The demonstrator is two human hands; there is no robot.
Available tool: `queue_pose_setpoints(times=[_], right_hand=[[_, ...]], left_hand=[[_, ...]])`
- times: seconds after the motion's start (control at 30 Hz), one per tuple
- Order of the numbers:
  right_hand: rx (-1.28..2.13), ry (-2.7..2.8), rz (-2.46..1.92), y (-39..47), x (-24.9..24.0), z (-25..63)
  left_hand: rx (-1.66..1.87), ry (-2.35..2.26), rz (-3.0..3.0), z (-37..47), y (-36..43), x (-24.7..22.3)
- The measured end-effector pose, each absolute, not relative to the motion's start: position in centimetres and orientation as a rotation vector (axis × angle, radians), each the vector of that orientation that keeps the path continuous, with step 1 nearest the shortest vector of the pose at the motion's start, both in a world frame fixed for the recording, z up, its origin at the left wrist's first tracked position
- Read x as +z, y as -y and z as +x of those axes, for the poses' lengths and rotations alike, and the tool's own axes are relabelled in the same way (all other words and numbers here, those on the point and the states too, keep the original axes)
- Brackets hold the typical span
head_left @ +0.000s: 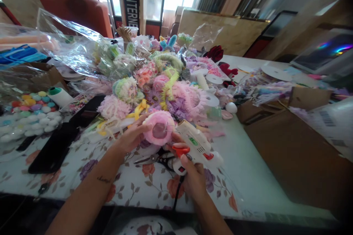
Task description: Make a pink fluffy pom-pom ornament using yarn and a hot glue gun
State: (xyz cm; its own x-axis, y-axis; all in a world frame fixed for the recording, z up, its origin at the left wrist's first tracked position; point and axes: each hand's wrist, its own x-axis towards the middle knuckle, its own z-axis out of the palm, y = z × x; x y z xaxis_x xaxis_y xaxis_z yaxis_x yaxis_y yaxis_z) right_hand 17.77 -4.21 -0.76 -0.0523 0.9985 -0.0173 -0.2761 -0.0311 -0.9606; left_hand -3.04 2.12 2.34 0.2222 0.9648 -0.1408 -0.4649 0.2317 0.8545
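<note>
My left hand (135, 134) grips the left side of a fluffy pink ring (148, 137), its fingers closed on the rim. The ring has a darker, brownish-pink round middle. My right hand (194, 176) is wrapped round the handle of a white hot glue gun (194, 137) with an orange trigger. The glue gun's tip lies close to the ring's right side; I cannot tell whether they touch. A black cord (179, 192) hangs from its handle. Scissors (149, 159) with black handles lie on the flowered cloth just below the ring, partly hidden by the glue gun.
Heaped yarn and fluffy trims (129, 90) fill the middle back. At left lie a black phone (52, 150), a bag of pompoms (33, 117) and a thread cone (59, 95). A cardboard box (295, 147) stands at right. The flowered cloth (132, 187) covers the near table.
</note>
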Motion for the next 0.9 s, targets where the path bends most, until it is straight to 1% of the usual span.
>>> queue_pose_setpoints(times=[0.4, 0.57, 0.73, 0.9], right_hand=[[1.448, 1.033, -1.038, 4.5, 0.9, 17.3], [1.408, 1.028, -1.060, 4.4, 0.8, 17.4], [1.494, 1.080, -1.066, 4.5, 0.6, 17.2], [1.549, 1.158, -1.082, 4.2, 2.1, 16.6]], left_hand=[[1.183, -0.872, 0.731, -2.5, -2.1, 2.7], [1.345, -0.893, 0.737, -3.1, -2.4, 3.0], [1.581, -0.951, 0.769, -4.2, -2.9, 3.2], [1.577, -0.950, 0.743, -4.3, -2.9, 3.4]])
